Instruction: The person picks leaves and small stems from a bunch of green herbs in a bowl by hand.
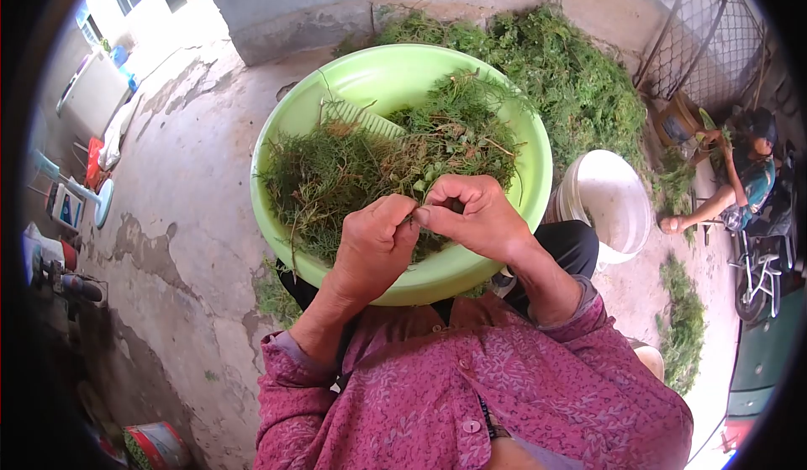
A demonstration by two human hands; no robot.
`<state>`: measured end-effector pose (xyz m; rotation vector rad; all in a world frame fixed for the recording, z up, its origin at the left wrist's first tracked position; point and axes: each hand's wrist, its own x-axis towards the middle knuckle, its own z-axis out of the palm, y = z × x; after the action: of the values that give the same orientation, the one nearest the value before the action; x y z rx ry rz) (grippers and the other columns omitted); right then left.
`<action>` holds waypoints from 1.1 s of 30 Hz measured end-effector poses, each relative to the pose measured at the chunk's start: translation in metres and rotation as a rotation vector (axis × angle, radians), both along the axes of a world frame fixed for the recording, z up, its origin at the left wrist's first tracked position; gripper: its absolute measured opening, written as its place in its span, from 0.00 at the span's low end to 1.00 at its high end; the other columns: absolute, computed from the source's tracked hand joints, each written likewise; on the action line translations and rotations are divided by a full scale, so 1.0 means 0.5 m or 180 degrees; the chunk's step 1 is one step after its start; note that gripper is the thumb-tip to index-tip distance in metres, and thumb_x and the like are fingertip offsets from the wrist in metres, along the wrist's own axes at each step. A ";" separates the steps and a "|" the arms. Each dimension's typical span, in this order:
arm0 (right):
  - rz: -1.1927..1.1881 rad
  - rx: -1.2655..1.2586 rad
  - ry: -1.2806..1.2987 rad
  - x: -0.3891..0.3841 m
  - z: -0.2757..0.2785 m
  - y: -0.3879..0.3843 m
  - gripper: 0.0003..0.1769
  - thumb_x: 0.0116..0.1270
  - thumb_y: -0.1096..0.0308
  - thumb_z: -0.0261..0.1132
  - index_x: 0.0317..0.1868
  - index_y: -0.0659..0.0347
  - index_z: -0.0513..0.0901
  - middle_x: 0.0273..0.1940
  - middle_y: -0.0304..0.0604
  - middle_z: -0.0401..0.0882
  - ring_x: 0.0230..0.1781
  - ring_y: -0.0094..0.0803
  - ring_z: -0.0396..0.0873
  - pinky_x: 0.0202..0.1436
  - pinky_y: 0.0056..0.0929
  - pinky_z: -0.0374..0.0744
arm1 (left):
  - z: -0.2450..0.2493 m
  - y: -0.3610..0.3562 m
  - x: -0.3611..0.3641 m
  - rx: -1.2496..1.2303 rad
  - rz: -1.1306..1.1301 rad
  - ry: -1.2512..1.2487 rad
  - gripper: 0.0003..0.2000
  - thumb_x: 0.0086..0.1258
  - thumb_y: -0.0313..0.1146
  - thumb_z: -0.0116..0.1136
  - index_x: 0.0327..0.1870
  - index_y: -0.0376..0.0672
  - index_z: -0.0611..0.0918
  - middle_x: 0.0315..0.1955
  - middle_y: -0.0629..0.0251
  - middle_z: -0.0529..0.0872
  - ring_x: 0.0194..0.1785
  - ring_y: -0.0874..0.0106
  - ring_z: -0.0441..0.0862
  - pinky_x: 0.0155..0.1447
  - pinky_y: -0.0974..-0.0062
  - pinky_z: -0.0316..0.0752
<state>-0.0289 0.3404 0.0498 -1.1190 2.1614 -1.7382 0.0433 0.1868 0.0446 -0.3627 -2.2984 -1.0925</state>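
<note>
My left hand (376,243) and my right hand (477,218) meet over the near part of a light green basin (395,68). The fingers of both are closed in a pinch, thumbs and fingertips almost touching. What they pinch is too small to make out. Beneath them, feathery green sprigs (332,167) with some brownish stems fill much of the basin, which rests at my lap. A ribbed green part (363,117) shows among the sprigs.
Behind the basin a large heap of greenery (572,92) lies along the wall. A white bucket (612,201) stands to the right. Further right a person (744,167) sits holding greenery, near a bicycle (759,281). A red and white container (158,446) is at lower left.
</note>
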 end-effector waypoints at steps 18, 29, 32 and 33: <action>0.0667 -0.0527 -0.2930 -0.029 0.010 0.054 0.22 0.67 0.52 0.57 0.46 0.66 0.74 0.31 0.42 0.74 0.17 0.17 0.61 0.14 0.11 0.55 | 0.031 -0.013 0.014 0.0544 -0.0868 -0.0983 0.03 0.61 0.23 0.58 0.34 0.37 0.79 0.18 0.73 0.76 0.22 0.86 0.72 0.25 0.86 0.67; 0.0922 -0.0303 -0.2602 -0.012 0.006 0.062 0.11 0.59 0.65 0.67 0.38 0.63 0.79 0.23 0.33 0.75 0.15 0.15 0.67 0.16 0.12 0.60 | 0.048 0.011 0.016 0.0453 -0.0574 -0.1474 0.02 0.59 0.24 0.59 0.31 0.36 0.80 0.21 0.66 0.78 0.23 0.82 0.73 0.27 0.83 0.66; 0.0481 -0.0355 -0.2421 -0.020 0.001 0.070 0.09 0.58 0.67 0.67 0.37 0.62 0.79 0.22 0.33 0.77 0.16 0.16 0.73 0.15 0.12 0.63 | 0.041 0.022 0.014 0.0474 -0.1015 -0.1326 0.02 0.61 0.23 0.56 0.31 0.35 0.79 0.18 0.70 0.78 0.21 0.85 0.73 0.24 0.85 0.66; 0.0176 -0.0539 -0.2511 -0.028 -0.006 0.071 0.09 0.58 0.68 0.67 0.37 0.61 0.79 0.22 0.34 0.78 0.16 0.16 0.75 0.14 0.11 0.64 | 0.058 0.030 0.021 0.0402 -0.1065 -0.1387 0.02 0.61 0.23 0.57 0.31 0.34 0.79 0.18 0.69 0.77 0.21 0.84 0.73 0.25 0.85 0.67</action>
<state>-0.0428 0.3759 0.0467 -0.3822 1.5055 -1.9174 0.0537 0.2016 0.0736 -0.5139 -2.5845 -1.6085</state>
